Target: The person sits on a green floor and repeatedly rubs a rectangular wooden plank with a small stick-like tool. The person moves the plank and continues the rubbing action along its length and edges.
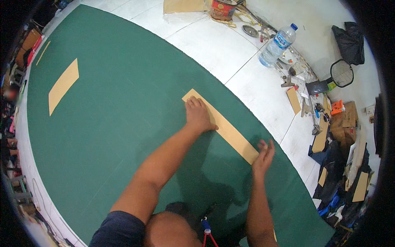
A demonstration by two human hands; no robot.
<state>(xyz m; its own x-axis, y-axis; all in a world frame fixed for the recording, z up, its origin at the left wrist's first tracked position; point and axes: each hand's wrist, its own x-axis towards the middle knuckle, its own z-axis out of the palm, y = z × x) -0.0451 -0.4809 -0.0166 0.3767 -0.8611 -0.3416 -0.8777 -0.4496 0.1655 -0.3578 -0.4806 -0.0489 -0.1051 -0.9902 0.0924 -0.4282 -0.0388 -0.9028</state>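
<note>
A long tan cardboard strip (230,135) lies slantwise on a wide green cloth (127,90) spread over the floor. My left hand (198,115) presses down on the strip near its far end, fingers flat on it and thumb spread along its edge. At the strip's near end is my right hand (262,159), its fingers stretched and apart beside the end corner. I see nothing held in it. Faint pale lines run across the cloth.
On the cloth's left lies another tan cardboard piece (63,87), with a thin tan strip (43,52) beyond it. White tiles border the cloth; a water bottle (277,46), a red tin (222,10) and scattered tools stand along the wall. Clutter with a cardboard box (345,115) fills the right.
</note>
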